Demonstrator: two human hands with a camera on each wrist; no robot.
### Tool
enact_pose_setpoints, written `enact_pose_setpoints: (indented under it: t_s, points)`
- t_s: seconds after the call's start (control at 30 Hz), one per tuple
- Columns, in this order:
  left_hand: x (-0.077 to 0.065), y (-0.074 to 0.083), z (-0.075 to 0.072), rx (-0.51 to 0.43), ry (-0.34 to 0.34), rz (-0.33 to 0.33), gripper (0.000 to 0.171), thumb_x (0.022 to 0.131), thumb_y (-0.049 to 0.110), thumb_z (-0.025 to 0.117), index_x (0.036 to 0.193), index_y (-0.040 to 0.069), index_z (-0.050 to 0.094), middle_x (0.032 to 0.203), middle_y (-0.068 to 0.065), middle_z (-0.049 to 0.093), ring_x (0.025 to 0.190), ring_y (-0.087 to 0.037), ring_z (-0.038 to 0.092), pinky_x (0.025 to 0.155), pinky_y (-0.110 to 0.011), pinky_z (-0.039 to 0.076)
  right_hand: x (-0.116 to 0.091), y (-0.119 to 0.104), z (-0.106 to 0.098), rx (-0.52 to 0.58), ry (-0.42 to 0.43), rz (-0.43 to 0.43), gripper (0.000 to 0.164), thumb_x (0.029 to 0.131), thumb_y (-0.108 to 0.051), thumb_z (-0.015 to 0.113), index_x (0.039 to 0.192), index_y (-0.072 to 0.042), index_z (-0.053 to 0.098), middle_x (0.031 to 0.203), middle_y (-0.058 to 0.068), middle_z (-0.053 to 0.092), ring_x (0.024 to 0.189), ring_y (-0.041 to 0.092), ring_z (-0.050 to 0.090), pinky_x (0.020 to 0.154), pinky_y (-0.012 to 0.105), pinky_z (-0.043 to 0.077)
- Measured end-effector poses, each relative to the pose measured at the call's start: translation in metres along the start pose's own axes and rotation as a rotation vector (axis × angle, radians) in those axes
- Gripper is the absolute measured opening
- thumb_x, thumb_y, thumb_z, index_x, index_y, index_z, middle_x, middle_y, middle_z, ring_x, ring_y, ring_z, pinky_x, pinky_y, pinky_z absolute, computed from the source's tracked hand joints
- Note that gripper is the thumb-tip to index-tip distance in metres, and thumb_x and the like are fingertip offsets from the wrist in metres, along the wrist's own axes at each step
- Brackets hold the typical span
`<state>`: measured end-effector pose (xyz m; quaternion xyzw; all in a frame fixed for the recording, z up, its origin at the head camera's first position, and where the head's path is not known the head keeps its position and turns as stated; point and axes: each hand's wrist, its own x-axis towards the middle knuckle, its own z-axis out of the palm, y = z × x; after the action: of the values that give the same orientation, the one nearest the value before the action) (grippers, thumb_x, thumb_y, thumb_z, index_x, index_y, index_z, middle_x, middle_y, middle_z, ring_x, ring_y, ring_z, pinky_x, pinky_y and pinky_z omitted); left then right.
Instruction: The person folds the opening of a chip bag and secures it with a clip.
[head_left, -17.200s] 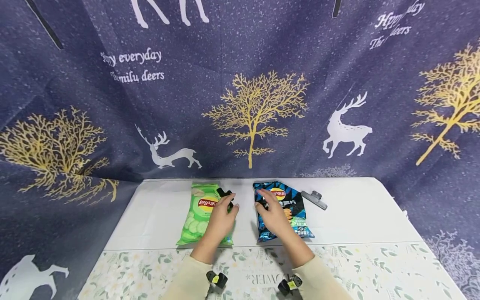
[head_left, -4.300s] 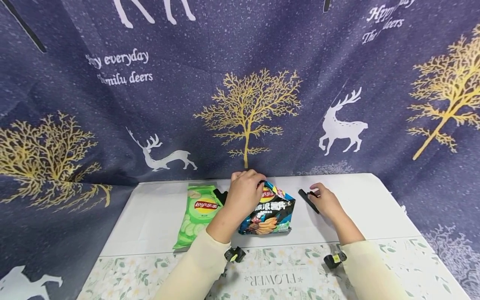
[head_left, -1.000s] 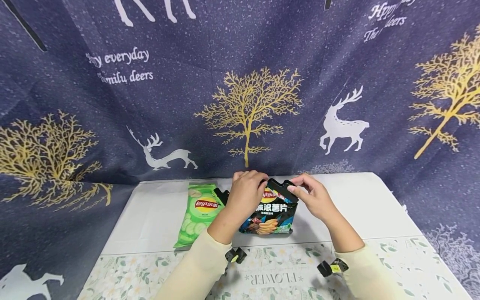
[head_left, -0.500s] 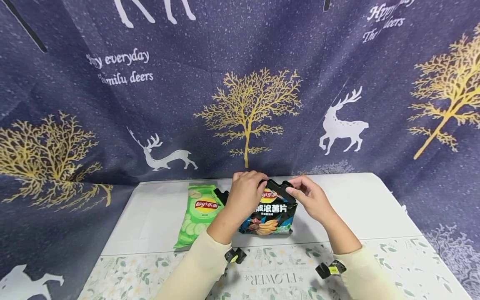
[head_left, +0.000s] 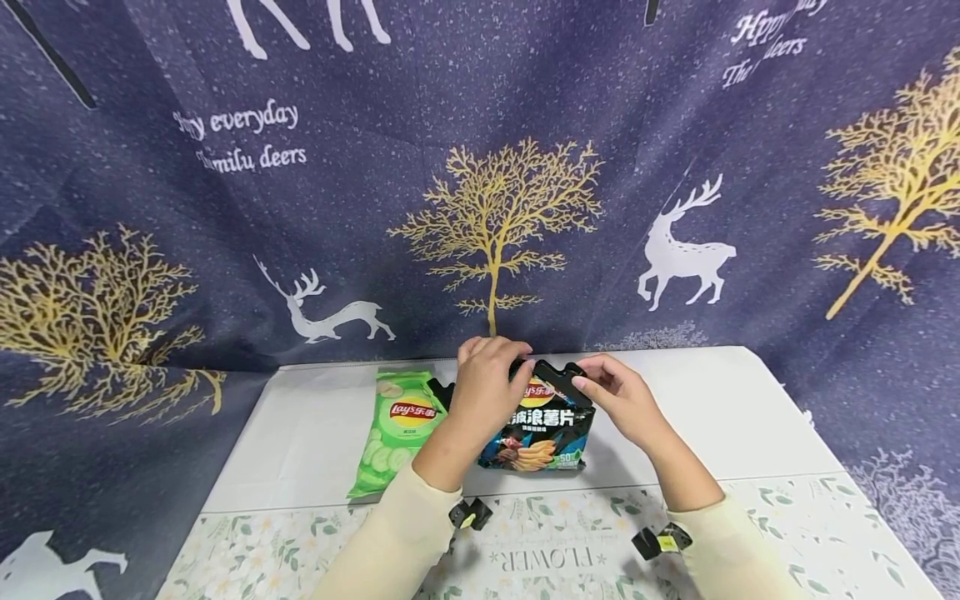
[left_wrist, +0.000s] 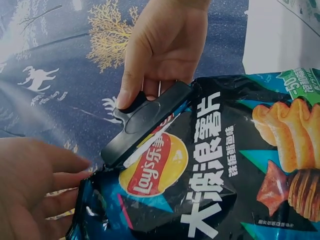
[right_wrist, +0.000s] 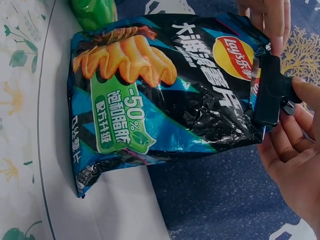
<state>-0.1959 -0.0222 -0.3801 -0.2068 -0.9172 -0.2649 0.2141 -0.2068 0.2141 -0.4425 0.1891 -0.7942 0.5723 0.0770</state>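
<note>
My right hand (head_left: pixel 621 392) pinches the handles of a black bag clip (right_wrist: pixel 270 95) between thumb and fingers. The clip's long bar lies across the folded top of a blue and black bag of Lay's chips (head_left: pixel 543 429), which stands on the table leaning back. My left hand (head_left: pixel 487 383) is at the bag's upper left corner. In the left wrist view its fingers (left_wrist: pixel 62 162) are loosely extended at that corner, some partly behind the bag; the thumb looks spread from them in the head view. In the right wrist view the right hand (right_wrist: pixel 295 150) shows at the clip.
A green bag of Lay's chips (head_left: pixel 397 433) lies to the left, partly behind my left forearm, with another black clip (head_left: pixel 441 392) at its upper right. The white table (head_left: pixel 315 433) has a floral cloth (head_left: pixel 555 533) in front and a blue deer-print curtain (head_left: pixel 480 208) behind.
Since 4.3 seconds ago, my right hand has brought the clip from the table onto the bag's folded top. In the last half second my left hand has loosened and lifted slightly at the corner.
</note>
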Motion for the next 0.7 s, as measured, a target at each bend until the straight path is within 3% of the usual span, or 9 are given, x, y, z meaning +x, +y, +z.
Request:
enact_pose_setpoints:
  t_s: [0.13,0.37,0.5,0.7]
  points:
    - [-0.002,-0.006,-0.004,-0.071,0.083,-0.036,0.032,0.103,0.034,0.060,0.126,0.016,0.069,0.122,-0.003,0.069,0.119,-0.025,0.061,0.116,-0.057,0.032,0.001,0.001,0.000,-0.021,0.006,0.000,0.025,0.100,-0.013,0.064,0.123,-0.003,0.065,0.107,-0.001,0.063,0.097,0.002,0.061,0.086,0.015,0.051]
    - [-0.011,-0.018,-0.008,-0.218,0.081,-0.174,0.056,0.105,0.045,0.051,0.153,0.018,0.042,0.146,-0.009,0.051,0.138,-0.030,0.047,0.116,-0.057,0.033,0.001,0.001,-0.001,-0.006,0.005,-0.017,0.025,0.100,-0.011,0.063,0.123,-0.002,0.065,0.105,-0.006,0.064,0.096,0.001,0.062,0.086,0.015,0.050]
    - [-0.020,-0.026,-0.004,-0.317,0.098,-0.235,0.064,0.104,0.050,0.050,0.156,0.019,0.034,0.146,-0.009,0.048,0.137,-0.029,0.047,0.112,-0.055,0.040,0.000,0.001,0.000,0.007,0.007,-0.015,0.025,0.100,-0.011,0.062,0.124,0.000,0.064,0.105,-0.006,0.064,0.096,0.001,0.062,0.086,0.014,0.051]
    - [-0.037,-0.037,0.007,-0.427,0.116,-0.305,0.067,0.101,0.055,0.051,0.156,0.022,0.033,0.143,-0.005,0.047,0.133,-0.026,0.050,0.108,-0.052,0.046,-0.001,-0.001,0.001,0.025,0.020,0.002,0.026,0.101,-0.012,0.062,0.123,0.001,0.064,0.105,-0.003,0.062,0.095,0.002,0.061,0.083,0.015,0.051]
